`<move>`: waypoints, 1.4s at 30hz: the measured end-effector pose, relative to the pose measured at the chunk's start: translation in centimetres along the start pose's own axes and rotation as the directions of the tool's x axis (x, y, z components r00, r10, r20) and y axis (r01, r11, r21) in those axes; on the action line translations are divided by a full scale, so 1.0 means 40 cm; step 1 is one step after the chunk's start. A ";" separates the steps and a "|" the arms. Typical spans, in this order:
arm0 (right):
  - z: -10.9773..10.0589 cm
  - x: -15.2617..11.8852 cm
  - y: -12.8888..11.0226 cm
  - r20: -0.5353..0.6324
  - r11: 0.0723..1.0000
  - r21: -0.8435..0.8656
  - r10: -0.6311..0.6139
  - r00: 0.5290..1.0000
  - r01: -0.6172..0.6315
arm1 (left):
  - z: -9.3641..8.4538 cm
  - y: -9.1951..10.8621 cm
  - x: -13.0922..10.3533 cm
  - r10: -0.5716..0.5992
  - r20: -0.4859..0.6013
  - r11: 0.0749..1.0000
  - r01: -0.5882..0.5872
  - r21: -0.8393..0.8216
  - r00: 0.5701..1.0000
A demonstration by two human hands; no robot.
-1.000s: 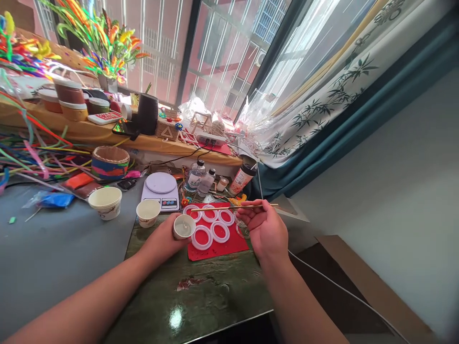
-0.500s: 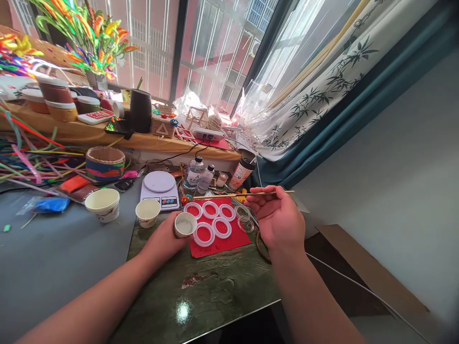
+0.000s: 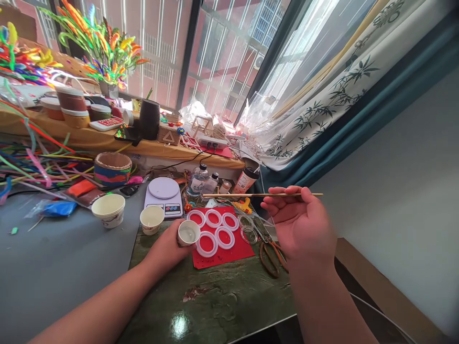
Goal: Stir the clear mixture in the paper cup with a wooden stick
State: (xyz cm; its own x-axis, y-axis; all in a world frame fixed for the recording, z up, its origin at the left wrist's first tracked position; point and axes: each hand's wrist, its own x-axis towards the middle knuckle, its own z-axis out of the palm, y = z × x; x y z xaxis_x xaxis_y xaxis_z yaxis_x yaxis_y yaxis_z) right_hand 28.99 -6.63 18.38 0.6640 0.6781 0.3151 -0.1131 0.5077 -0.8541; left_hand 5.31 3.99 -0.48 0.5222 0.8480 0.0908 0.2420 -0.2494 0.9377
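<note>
My left hand [image 3: 171,244] is wrapped round a small paper cup [image 3: 189,233] with some clear liquid in it, held at the left edge of a red sheet [image 3: 229,258]. Several white ring-shaped molds [image 3: 225,237] lie on that sheet. With palm turned up, my right hand [image 3: 299,220] pinches a thin wooden stick [image 3: 244,195], which points left, roughly level, above the back of the sheet. Clear rings [image 3: 247,230] lie at the sheet's right side. Beside them, partly behind my right hand, are scissors [image 3: 268,258] with brown handles.
A white kitchen scale [image 3: 164,197] stands behind one paper cup [image 3: 152,220]; stacked cups [image 3: 108,210] are farther left. Clear bottles [image 3: 197,180] and a lidded drink cup [image 3: 246,179] stand at the back. A yellow glue gun [image 3: 245,206] lies behind the rings. Craft supplies crowd the windowsill.
My right hand has moved right with the stick, uncovering more of the scissors. The left hand still holds the cup. The whole view has shifted slightly.
</note>
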 end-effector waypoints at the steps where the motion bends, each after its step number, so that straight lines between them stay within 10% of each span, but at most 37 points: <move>1: 0.001 0.000 -0.004 0.001 1.000 -0.003 -0.002 1.000 0.002 | 0.000 0.002 0.000 0.000 -0.002 1.000 0.000 -0.005 1.000; 20: -0.019 -0.191 0.205 0.184 0.973 -0.226 0.087 0.979 -0.044 | -0.001 0.008 0.002 0.015 0.032 0.999 -0.017 0.049 0.999; 37: -0.023 -0.087 0.257 0.561 0.933 -0.352 0.143 0.815 0.079 | -0.007 0.026 0.006 0.001 -0.016 0.996 0.000 0.086 1.000; 42: -0.042 -0.064 0.300 0.527 0.894 -0.428 0.130 0.840 0.130 | -0.009 0.036 0.007 -0.018 -0.042 0.996 0.021 0.084 0.999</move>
State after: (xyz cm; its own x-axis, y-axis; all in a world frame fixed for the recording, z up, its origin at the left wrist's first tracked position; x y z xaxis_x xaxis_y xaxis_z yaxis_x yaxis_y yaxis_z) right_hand 27.17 -3.19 6.63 0.1532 0.9157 0.3716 0.3013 0.3149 -0.9000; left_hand 5.52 4.04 1.01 0.4829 0.8712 0.0883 0.3211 -0.2700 0.9077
